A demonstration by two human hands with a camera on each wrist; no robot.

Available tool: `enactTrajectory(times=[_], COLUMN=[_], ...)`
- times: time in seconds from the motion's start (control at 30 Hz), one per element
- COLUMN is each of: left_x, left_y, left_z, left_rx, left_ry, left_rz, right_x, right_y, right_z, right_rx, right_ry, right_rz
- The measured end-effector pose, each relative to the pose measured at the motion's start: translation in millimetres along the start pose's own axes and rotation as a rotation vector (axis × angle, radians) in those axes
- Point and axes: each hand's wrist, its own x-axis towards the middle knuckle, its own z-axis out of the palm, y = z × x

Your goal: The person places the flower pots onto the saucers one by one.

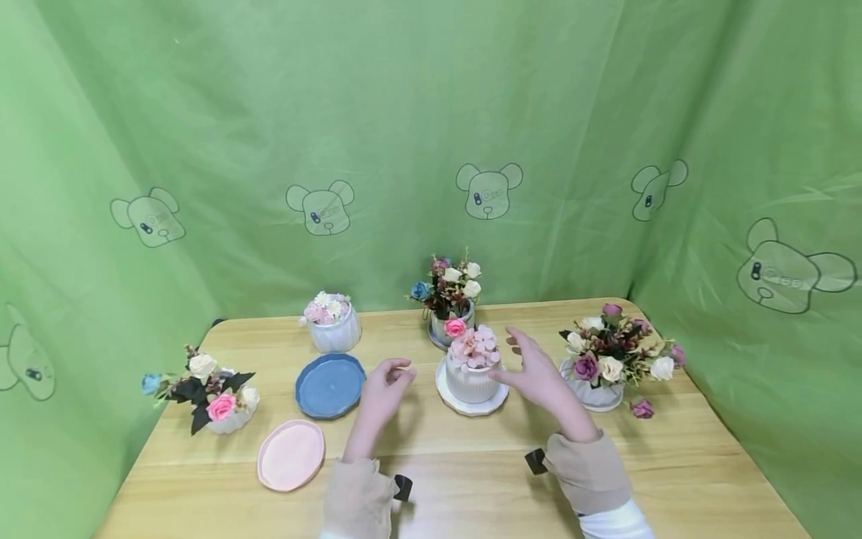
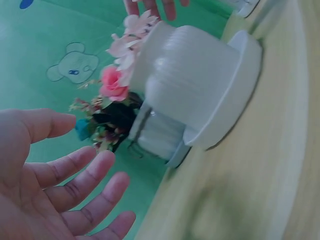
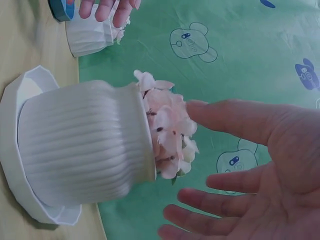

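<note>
A white ribbed flower pot (image 1: 474, 385) with pale pink flowers (image 3: 169, 127) stands upright on a white faceted saucer (image 1: 465, 409). My right hand (image 1: 539, 371) is just right of this pot, fingers spread; in the right wrist view its thumb is beside the blossoms, and I cannot tell whether it touches them. My left hand (image 1: 385, 387) hovers to the pot's left, apart from it, with loosely bent fingers and nothing in them. Nearest to that hand on its other side lies a blue saucer (image 1: 330, 386).
A pink saucer (image 1: 291, 455) lies front left. Potted flowers stand around: one white pot (image 1: 337, 334) at back left, a bouquet pot (image 1: 232, 421) far left, another grey-white pot (image 1: 441, 326) behind the middle, and one (image 1: 595, 393) at right. A loose purple rose (image 1: 642, 409) hangs low there.
</note>
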Motion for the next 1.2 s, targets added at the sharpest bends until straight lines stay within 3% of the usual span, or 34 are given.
enactTrajectory(times=[0.2,0.3,0.43,0.57,0.77,0.93,1.2], left_x=[-3.0,-3.7,-4.1,-4.1,-4.1,-4.7,-6.9], left_y=[4.5,4.1,0.7,-3.2,-8.7,-14.0,-18.1], left_z=[-16.4,-25.1,-37.1,-50.6,-71.1,-82.9,-96.3], left_rx=[0.024,0.027,0.022,0.006,-0.022,-0.024,-0.030], left_ry=[0.075,0.110,0.149,0.181,0.226,0.262,0.293], left_rz=[0.019,0.013,0.003,0.008,-0.027,-0.072,-0.100], right_x=[-1.7,-1.7,-1.9,0.9,7.1,11.2,28.4], right_y=[-11,-20,-32,-43,-59,-71,-83], right_z=[4,10,20,35,59,78,121], right_rx=[0.122,0.225,0.333,0.418,0.453,0.429,0.364], right_ry=[0.172,0.254,0.300,0.272,0.221,0.159,-0.042], right_rz=[-0.055,-0.125,-0.223,-0.280,-0.335,-0.296,-0.249])
